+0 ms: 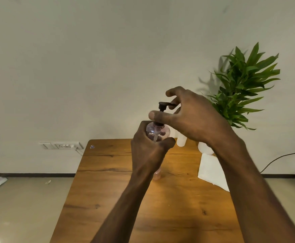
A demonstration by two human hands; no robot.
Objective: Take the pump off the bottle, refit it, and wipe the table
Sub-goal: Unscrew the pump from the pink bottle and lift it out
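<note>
A clear pinkish bottle [158,132] stands upright on the wooden table [108,181], its body wrapped by my left hand [148,151]. A black pump [162,106] sits in the bottle's neck, with its white tube visible inside the bottle. My right hand [192,116] is at the pump from the right, thumb across its collar and fingers around the nozzle. A white cloth [211,171] lies flat on the table to the right, partly hidden by my right forearm.
A green plant [244,85] in a white pot [204,148] stands at the table's far right corner, with a white container [181,141] beside it. A wall socket [61,146] is left of the table. A cable [283,156] runs at the right.
</note>
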